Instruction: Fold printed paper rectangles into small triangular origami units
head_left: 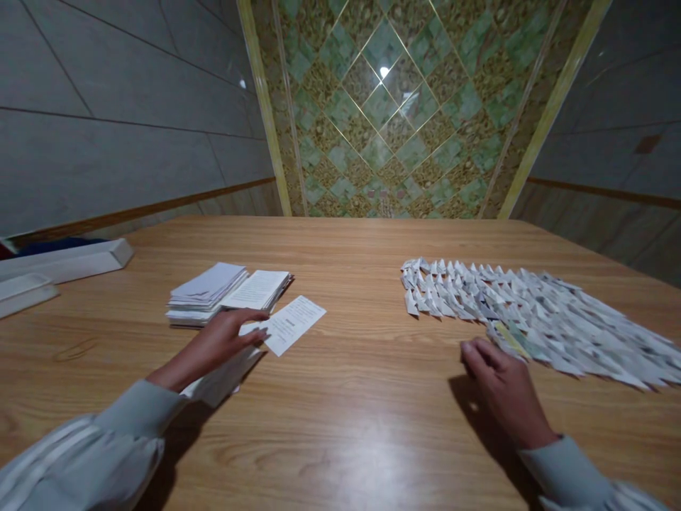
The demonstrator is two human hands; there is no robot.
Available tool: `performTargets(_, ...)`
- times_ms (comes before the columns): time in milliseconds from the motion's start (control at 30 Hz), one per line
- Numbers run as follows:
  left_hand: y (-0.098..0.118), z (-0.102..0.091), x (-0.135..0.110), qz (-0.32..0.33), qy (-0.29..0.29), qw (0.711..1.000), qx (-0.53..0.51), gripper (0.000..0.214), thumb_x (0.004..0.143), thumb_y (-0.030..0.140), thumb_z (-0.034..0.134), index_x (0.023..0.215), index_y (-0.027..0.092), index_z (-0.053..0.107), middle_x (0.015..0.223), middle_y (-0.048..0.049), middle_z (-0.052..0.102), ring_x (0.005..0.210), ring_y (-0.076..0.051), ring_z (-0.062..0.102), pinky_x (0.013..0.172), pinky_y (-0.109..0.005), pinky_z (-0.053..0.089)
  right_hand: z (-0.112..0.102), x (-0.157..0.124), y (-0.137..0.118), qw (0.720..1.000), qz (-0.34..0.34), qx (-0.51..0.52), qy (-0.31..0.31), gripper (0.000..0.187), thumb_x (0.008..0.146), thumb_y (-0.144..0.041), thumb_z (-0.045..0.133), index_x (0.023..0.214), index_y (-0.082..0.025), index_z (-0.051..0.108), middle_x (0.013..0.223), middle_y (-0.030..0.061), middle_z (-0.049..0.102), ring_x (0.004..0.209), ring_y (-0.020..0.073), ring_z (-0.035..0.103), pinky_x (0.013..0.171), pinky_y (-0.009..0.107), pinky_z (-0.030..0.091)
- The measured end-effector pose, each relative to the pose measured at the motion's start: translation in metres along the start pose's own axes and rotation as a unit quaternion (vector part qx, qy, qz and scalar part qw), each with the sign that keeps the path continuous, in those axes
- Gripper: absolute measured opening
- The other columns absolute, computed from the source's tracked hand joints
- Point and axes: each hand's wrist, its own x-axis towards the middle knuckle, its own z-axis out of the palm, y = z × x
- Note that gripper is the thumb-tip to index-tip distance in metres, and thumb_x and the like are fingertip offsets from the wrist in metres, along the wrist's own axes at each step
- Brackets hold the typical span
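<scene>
**One slip at a time**

Your left hand (223, 344) is lying flat, fingers outstretched and gripping nothing, on the loose slip (292, 323) beside the stack (210, 291): press lightly so only one sheet is sliding. Your right hand (503, 387) is curling against the folded pieces (532, 305) (grip unclear)

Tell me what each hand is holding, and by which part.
Left hand rests flat on a printed slip; right hand fingers touch the folded pieces at their near edge, grip unclear.

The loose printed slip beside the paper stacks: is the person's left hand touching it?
Touching. The head view shows the left hand with fingertips lying on the near end of the loose printed slip, no table showing between them.
</scene>
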Motion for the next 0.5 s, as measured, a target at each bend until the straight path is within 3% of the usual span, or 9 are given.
performTargets(100,0.010,0.011,0.000,0.012,-0.034,0.999,0.028,0.044,0.074,0.042,0.063,0.110,0.019,0.070,0.120,-0.0135,0.072,0.110,-0.034,0.065,0.095,-0.039,0.046,0.037,-0.012,-0.028,0.990,-0.056,0.042,-0.124,0.039,0.093,-0.042,0.041,0.059,-0.022,0.043,0.052,-0.0034,0.045,0.049,0.0132,0.046,0.051,0.024,0.033)
performTargets(200,0.022,0.029,0.001,0.029,-0.063,0.996,0.059,0.044,0.071,0.029,0.067,0.114,0.022,0.066,0.122,-0.0111,0.070,0.111,-0.031,0.064,0.095,-0.036,0.046,0.060,-0.021,-0.038,0.973,-0.119,0.022,-0.195,0.037,0.094,-0.034,0.041,0.060,-0.021,0.045,0.057,-0.0019,0.051,0.054,0.0133,0.051,0.055,0.024,0.032)
performTargets(367,0.029,0.047,0.007,0.025,-0.061,0.991,0.118,0.032,0.072,0.006,0.054,0.098,0.018,0.067,0.102,-0.0129,0.071,0.094,-0.028,0.066,0.086,-0.036,0.047,0.068,-0.027,-0.030,0.965,-0.130,0.010,-0.225,0.037,0.095,-0.030,0.042,0.061,-0.019,0.050,0.058,-0.0018,0.056,0.055,0.0124,0.052,0.055,0.023,0.031)
performTargets(500,0.033,0.046,0.009,0.009,-0.028,0.992,0.123,0.041,0.077,0.001,0.045,0.109,0.018,0.066,0.103,-0.0128,0.069,0.097,-0.028,0.065,0.085,-0.036,0.046,0.067,-0.028,-0.026,0.968,-0.122,0.018,-0.218,0.037,0.095,-0.029,0.043,0.061,-0.019,0.052,0.057,-0.0018,0.056,0.055,0.0124,0.054,0.055,0.023,0.032)
